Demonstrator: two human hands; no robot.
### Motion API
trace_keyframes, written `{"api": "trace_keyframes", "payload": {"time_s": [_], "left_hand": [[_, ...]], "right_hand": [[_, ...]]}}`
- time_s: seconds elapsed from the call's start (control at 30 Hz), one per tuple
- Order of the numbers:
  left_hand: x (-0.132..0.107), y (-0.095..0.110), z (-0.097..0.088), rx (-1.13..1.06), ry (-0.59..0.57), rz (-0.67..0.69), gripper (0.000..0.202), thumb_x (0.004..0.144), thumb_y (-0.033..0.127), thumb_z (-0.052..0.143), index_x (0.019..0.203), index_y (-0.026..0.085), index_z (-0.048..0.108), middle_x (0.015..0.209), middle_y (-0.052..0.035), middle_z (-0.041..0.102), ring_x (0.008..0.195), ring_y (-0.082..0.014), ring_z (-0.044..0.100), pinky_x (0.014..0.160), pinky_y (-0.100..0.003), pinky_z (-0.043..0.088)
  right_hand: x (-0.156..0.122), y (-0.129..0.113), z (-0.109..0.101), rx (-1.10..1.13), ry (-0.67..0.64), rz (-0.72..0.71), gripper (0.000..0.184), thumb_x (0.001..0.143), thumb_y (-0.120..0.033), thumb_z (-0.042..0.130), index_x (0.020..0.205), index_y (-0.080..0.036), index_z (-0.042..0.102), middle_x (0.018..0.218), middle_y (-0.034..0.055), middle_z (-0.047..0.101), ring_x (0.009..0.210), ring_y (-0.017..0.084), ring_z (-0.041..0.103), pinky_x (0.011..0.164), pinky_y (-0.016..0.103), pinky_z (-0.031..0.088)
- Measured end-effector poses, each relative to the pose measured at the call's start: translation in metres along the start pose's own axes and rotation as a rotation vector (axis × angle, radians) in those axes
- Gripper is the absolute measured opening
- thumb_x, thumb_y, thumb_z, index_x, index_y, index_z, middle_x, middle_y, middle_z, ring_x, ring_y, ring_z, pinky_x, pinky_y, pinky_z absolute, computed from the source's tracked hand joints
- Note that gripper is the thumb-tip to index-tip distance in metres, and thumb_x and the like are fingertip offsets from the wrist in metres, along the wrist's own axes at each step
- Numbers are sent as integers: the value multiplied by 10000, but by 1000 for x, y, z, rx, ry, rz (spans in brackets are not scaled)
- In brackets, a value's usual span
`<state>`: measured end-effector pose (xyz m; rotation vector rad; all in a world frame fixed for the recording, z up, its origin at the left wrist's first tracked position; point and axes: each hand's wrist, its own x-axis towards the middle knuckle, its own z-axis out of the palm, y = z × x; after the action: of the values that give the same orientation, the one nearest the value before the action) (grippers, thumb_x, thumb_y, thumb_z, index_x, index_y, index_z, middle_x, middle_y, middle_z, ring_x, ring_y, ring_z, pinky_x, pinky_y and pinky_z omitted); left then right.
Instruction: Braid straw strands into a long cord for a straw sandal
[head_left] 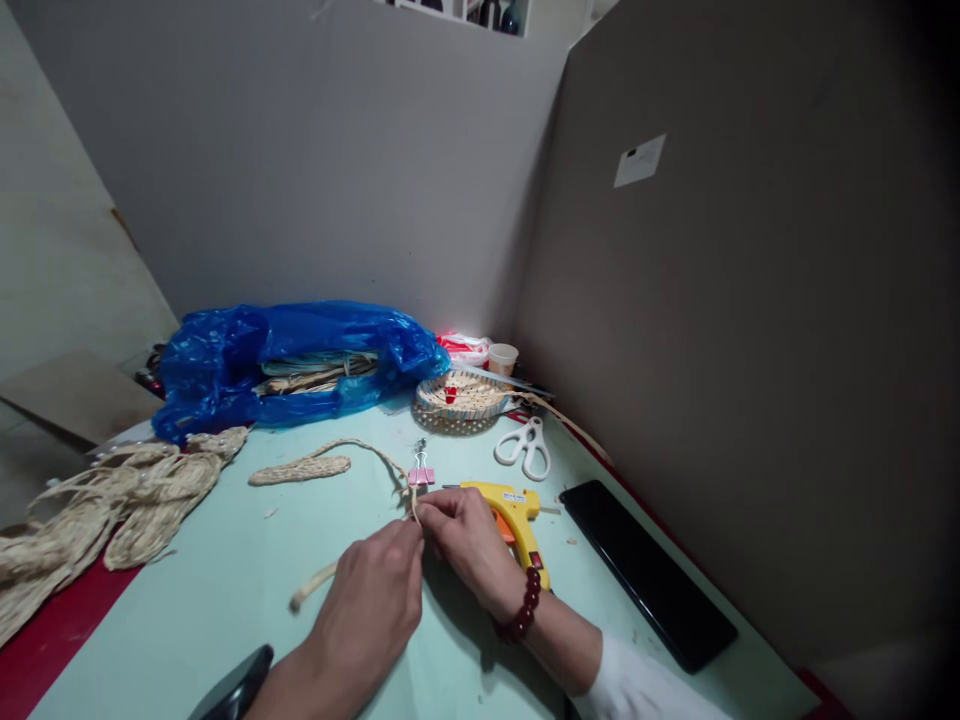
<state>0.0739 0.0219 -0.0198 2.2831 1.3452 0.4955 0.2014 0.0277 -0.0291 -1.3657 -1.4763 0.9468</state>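
A pale straw braid (415, 500) runs down from a pink binder clip (421, 476) to my hands. My right hand (469, 540), with a dark red bead bracelet at the wrist, pinches the braid just below the clip. Close beside it, my left hand (371, 590) is closed around the lower strands; its fingertips are mostly hidden. A thick loose straw end (311, 585) sticks out on the left side of that hand. Beyond the clip, the finished cord leads left to a small wound bundle (300, 470) on the table.
A yellow glue gun (510, 505) lies right behind my right hand. White scissors (525, 447), a woven basket (463, 395) and a paper cup (502, 358) stand farther back. A black phone-like slab (649, 575) is at right. Blue plastic bag (217, 350) and braided bundles (161, 500) lie left. Grey panels enclose the table.
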Motion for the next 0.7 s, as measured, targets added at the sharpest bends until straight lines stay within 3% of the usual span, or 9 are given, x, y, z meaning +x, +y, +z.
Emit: {"api": "trace_keyframes", "payload": {"time_s": [0.13,0.23,0.33,0.43,0.5,0.57,0.7], "left_hand": [[-6,3,5,44,-44,27,343,829,139,372,1018,124,657,1048,-221,670,908,-358,629,777,-437,392],[-3,3,-5,22,-21,19,249,834,223,421,824,188,668,873,-138,689,780,-312,623,703,-396,373],[6,-3,-21,-37,84,-63,262,827,295,439,617,205,567,682,-72,602,658,-248,543,649,-361,333],[19,-13,-30,-145,151,-138,196,813,300,436,690,199,550,751,-68,586,720,-234,515,696,-356,339],[27,-17,-27,-275,81,-156,186,795,337,462,715,197,556,719,-49,590,686,-208,514,657,-324,363],[33,-20,-19,-433,-32,-175,230,786,392,446,687,202,529,597,-3,545,523,-149,455,516,-267,345],[36,-22,-5,-688,-143,-250,304,748,512,455,674,217,464,498,86,387,362,-67,226,352,-201,175]], "right_hand": [[0,-2,1,33,-21,19,252,778,-151,455,528,-156,486,502,-50,405,519,91,374,504,191,295],[1,-3,0,32,-5,38,198,762,-140,479,580,-136,557,545,-39,463,542,94,394,514,190,305],[0,-4,-2,15,4,48,217,771,-126,477,614,-121,626,562,-27,529,540,95,410,522,190,310],[-2,-5,-3,-15,-1,50,281,810,-141,470,610,-120,667,556,-13,565,530,97,419,517,189,304],[-3,-6,-4,-37,-19,44,304,837,-152,463,626,-117,678,569,-1,596,540,100,458,524,184,321],[-3,-8,-6,-64,-38,33,306,858,-149,452,655,-114,679,612,15,642,571,106,515,549,181,352],[-5,-16,-10,-165,-60,8,336,885,-142,432,638,-116,658,662,35,685,593,110,545,572,187,363]]}}
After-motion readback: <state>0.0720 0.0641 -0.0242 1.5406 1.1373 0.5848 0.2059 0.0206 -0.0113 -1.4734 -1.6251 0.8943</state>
